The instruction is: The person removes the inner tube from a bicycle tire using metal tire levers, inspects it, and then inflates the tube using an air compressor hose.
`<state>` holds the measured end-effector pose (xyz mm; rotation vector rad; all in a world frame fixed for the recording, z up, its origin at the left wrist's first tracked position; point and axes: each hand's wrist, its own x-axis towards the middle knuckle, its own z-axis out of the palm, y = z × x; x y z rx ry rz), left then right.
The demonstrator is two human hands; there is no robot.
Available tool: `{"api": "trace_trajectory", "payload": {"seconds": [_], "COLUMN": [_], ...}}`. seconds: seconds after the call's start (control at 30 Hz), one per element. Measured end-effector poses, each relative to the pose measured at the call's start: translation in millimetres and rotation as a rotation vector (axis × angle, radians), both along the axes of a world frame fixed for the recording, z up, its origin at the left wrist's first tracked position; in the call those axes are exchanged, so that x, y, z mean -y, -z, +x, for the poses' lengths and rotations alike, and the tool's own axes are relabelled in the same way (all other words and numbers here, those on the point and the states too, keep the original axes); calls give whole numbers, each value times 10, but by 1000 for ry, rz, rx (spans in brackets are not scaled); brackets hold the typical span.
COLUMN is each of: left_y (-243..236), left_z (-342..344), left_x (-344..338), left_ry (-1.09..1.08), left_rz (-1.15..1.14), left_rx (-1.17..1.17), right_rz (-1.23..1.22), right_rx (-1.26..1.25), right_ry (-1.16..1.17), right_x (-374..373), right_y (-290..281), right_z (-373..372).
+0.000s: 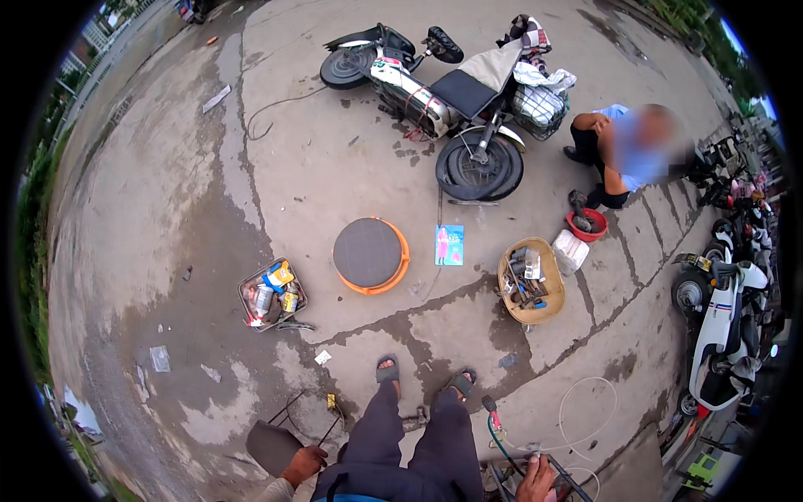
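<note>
Standing over cracked concrete, the person's left hand (303,463) curls near a dark flat stool seat (272,445), right hand (535,481) grips a black metal bar (562,477); the thin white hose (585,410) nearby could snag his sandalled feet.

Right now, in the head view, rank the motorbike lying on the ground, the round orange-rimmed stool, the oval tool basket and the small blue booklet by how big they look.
1. Motorbike, largest by far.
2. Stool and tool basket: these look much alike, so I won't rank them.
3. Booklet, smallest.
</note>
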<state>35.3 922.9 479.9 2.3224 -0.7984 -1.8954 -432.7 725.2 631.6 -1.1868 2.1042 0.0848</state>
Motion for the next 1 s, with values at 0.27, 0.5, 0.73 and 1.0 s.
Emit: {"api": "trace_trajectory", "payload": {"seconds": [0.27,0.5,0.73,1.0], "left_y": [179,591,77,-983], "left_z": [239,537,168,74], "left_x": [203,656,2605,4627], "left_ry": [-54,-210,-238,-179], "left_rz": [-120,-70,-139,-243], "left_rx": [65,91,-14,-335], "right_rz": [-212,156,266,421], "right_rx": [15,300,249,338], "right_ry": [-130,162,-75,-62], "right_x": [-227,445,1605,2058], "right_y": [793,1416,961,963], "right_z": [-199,39,232,350]}}
